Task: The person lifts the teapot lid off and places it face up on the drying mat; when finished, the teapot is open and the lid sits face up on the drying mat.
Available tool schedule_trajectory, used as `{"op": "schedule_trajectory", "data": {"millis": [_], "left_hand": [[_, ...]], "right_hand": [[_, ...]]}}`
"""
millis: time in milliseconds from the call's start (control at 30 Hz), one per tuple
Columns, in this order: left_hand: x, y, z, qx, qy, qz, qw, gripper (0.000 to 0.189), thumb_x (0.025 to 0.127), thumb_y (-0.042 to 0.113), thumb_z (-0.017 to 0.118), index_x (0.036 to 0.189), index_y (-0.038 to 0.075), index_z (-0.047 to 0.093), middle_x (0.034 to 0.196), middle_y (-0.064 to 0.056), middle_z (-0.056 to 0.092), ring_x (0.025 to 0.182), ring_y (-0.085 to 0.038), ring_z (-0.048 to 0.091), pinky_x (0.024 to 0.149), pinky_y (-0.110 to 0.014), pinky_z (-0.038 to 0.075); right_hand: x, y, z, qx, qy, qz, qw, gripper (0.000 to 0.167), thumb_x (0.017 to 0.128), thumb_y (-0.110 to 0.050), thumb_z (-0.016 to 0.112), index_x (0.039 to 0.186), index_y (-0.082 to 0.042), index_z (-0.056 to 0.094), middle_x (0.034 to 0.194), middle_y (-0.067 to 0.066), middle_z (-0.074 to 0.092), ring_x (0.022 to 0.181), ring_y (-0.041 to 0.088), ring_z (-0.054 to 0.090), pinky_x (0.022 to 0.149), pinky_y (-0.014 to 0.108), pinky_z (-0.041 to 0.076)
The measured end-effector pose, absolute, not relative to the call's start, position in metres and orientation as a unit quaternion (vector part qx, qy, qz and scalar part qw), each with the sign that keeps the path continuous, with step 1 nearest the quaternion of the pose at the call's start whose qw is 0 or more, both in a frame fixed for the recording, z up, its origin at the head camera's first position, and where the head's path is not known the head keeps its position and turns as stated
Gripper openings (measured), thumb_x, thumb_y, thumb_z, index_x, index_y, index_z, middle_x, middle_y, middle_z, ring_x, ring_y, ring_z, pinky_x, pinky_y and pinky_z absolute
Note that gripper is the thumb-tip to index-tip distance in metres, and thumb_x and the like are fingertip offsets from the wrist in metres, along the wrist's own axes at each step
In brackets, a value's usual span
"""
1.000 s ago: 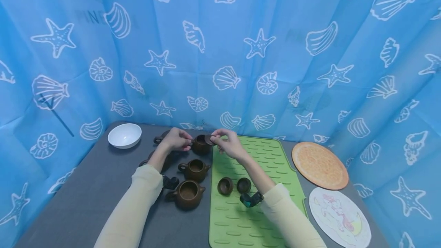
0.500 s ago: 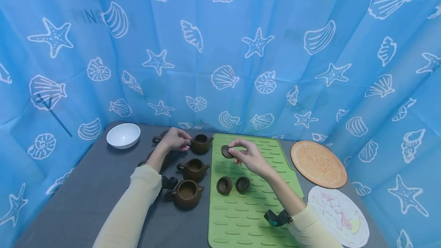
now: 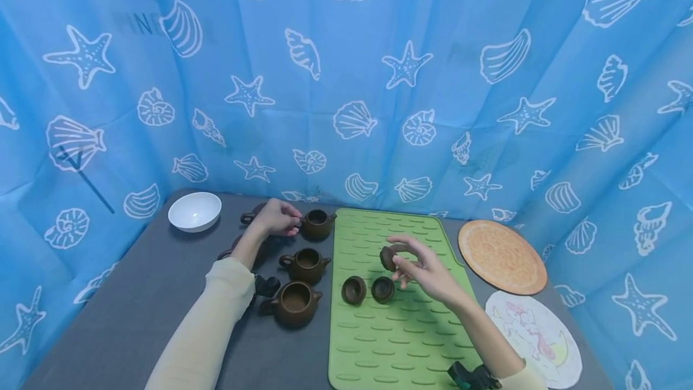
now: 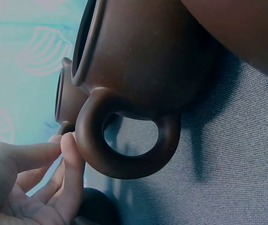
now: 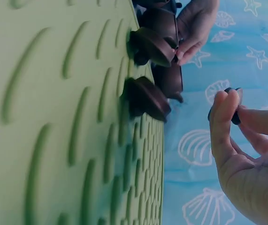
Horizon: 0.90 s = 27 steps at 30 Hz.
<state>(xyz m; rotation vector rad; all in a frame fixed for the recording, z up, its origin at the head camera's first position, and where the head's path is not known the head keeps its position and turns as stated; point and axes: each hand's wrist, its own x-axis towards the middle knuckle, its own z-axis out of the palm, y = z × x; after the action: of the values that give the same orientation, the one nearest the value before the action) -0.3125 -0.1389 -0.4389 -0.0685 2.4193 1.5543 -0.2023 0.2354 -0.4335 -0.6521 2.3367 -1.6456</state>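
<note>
My left hand (image 3: 277, 218) pinches the handle of the farthest open brown teapot (image 3: 317, 225), whose spout points right. In the left wrist view, thumb and fingertips meet at that handle, beside the large ring handle (image 4: 129, 159) of a nearer pot. Over the green mat (image 3: 373, 342), my right hand (image 3: 430, 272) holds a small round teapot lid (image 3: 387, 259) between thumb and fingers, tilted on edge. Below it two more brown lids, a left one (image 3: 354, 290) and a right one (image 3: 382, 289), lie upside down on the mat, leaning on their knobs.
Two open teapots, a middle one (image 3: 306, 266) and a front one (image 3: 295, 304), stand left of the mat. More brown pots are partly hidden behind my left arm. A white bowl (image 3: 195, 212) sits back left; a pizza-patterned disc (image 3: 502, 256) and a unicorn-print disc (image 3: 536, 339) lie right.
My right hand has drawn the lid away from the far teapot, rightward and toward me over the mat. My left hand stays at the teapot's handle.
</note>
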Motion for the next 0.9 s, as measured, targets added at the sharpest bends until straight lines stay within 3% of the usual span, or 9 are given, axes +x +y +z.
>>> {"op": "schedule_trajectory", "data": {"millis": [300, 567, 700, 900], "left_hand": [[-0.312, -0.14, -0.439, -0.026, 0.834, 0.536, 0.131, 0.021, 0.108, 0.004, 0.062, 0.126, -0.003, 0.071, 0.116, -0.022, 0.074, 0.083, -0.017, 0.076, 0.082, -0.033, 0.068], [-0.313, -0.141, -0.441, -0.023, 0.828, 0.545, 0.131, 0.022, 0.107, 0.003, 0.063, 0.126, -0.003, 0.071, 0.118, -0.023, 0.074, 0.083, -0.016, 0.076, 0.087, -0.036, 0.068], [-0.314, -0.142, -0.442, -0.026, 0.825, 0.549, 0.131, 0.022, 0.106, 0.003, 0.064, 0.126, -0.003, 0.071, 0.117, -0.023, 0.074, 0.081, -0.015, 0.075, 0.086, -0.035, 0.068], [-0.314, -0.142, -0.443, -0.03, 0.828, 0.545, 0.128, 0.02, 0.108, 0.005, 0.064, 0.125, -0.002, 0.072, 0.115, -0.021, 0.074, 0.082, -0.015, 0.076, 0.084, -0.034, 0.068]], "right_hand": [[-0.191, 0.26, -0.442, -0.199, 0.763, -0.598, 0.145, 0.05, 0.114, -0.012, 0.054, 0.16, 0.005, 0.042, 0.165, 0.038, 0.036, 0.109, 0.034, 0.079, 0.097, 0.037, 0.066], [-0.182, 0.273, -0.451, -0.201, 0.791, -0.564, 0.128, 0.059, 0.102, -0.008, 0.074, 0.152, 0.006, 0.048, 0.157, 0.037, 0.046, 0.103, 0.038, 0.081, 0.092, 0.035, 0.067], [-0.178, 0.28, -0.455, -0.197, 0.774, -0.581, 0.156, 0.06, 0.103, -0.001, 0.068, 0.154, 0.014, 0.04, 0.156, 0.042, 0.042, 0.107, 0.041, 0.08, 0.095, 0.04, 0.066], [-0.176, 0.288, -0.458, -0.171, 0.755, -0.599, 0.205, 0.064, 0.105, 0.003, 0.061, 0.157, 0.02, 0.029, 0.158, 0.048, 0.034, 0.115, 0.034, 0.079, 0.1, 0.035, 0.064]]}}
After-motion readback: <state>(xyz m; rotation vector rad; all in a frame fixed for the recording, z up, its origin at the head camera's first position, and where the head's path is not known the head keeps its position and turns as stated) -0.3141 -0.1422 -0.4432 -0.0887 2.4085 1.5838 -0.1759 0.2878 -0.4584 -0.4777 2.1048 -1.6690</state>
